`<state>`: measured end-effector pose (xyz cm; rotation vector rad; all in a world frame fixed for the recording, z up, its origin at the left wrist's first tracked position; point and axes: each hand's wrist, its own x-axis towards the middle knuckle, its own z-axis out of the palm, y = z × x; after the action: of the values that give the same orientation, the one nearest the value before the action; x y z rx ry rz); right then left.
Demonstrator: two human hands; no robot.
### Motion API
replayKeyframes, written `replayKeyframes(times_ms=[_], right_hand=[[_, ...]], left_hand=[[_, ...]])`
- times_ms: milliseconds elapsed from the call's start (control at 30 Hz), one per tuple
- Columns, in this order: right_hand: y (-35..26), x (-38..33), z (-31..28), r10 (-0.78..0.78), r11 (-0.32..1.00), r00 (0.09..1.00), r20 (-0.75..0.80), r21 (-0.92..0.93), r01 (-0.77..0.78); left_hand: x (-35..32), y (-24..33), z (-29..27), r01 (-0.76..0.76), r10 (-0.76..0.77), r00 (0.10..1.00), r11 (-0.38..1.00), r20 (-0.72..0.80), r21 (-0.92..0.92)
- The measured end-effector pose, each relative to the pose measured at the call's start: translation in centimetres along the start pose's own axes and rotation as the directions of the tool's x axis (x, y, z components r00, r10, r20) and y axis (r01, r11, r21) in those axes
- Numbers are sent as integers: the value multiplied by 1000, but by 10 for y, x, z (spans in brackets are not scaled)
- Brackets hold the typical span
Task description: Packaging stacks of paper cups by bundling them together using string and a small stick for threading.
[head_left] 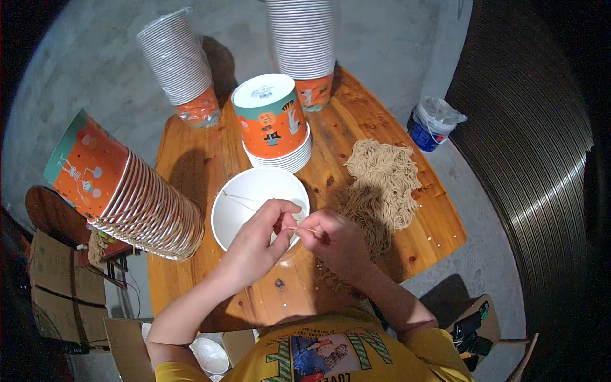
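In the head view, the left hand [259, 237] and right hand [340, 245] each have a narrow, pinching grip on thin string [239, 201] over a white tub [228, 223], near the middle of the surface's [433, 242] near edge. A loose pinch could drop the string; a hard tug might tip the tub. An elbow bump could topple the leaning stack [145, 197] at the left edge.

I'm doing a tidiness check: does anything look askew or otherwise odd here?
The tall left stack of nested paper buckets seems to lean outward, which looks askew, though the fisheye lens may exaggerate it. The tan yarn sprawls loosely on the wooden table. No damage stands out.
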<state>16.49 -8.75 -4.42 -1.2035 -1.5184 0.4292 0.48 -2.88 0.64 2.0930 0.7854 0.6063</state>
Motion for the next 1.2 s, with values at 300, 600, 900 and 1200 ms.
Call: replayKeyframes(times_ms=[300,600,900,1200], right_hand=[[4,-1,5,-77,994,996,-52,-80,73],[15,-4,10,-246,944,968,-46,-238,229],[17,-6,11,-354,906,930,-97,-281,315],[5,-12,6,129,982,991,-32,146,-123]], left_hand=[[0,-2,-3,-124,117,992,976,44,182],[-5,-6,8,-196,247,966,897,-80,395],[-5,-10,12,23,-22,988,1000,-153,10],[0,-10,8,89,-101,995,946,-22,-312]])
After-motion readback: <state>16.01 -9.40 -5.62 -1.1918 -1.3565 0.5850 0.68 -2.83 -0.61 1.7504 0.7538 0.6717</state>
